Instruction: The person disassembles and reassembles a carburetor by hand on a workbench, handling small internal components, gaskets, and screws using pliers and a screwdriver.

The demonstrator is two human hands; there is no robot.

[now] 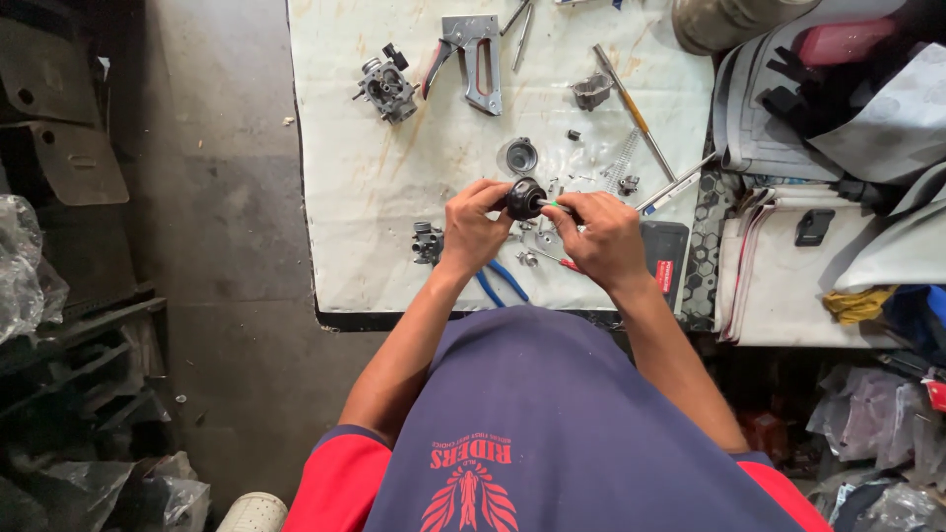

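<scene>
Your left hand [473, 225] grips the black round part [525, 198] at frame centre, above the surface [365, 177]. Hold it steady while your right hand [603, 236], closed on the green-handled tool [554, 205], probes squarely. A red label [664, 277] marks the dark box [663, 258] at right.

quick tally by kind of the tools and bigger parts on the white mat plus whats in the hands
Carburetor bodies: 1
Staple guns: 1
Metal cups: 1
Blue-handled pliers: 1
Long rods: 2
Small grey castings: 2
Black round parts, held in left hand: 1
Green-tipped tools, in right hand: 1
Total: 10; tiny loose bits not counted.
</scene>
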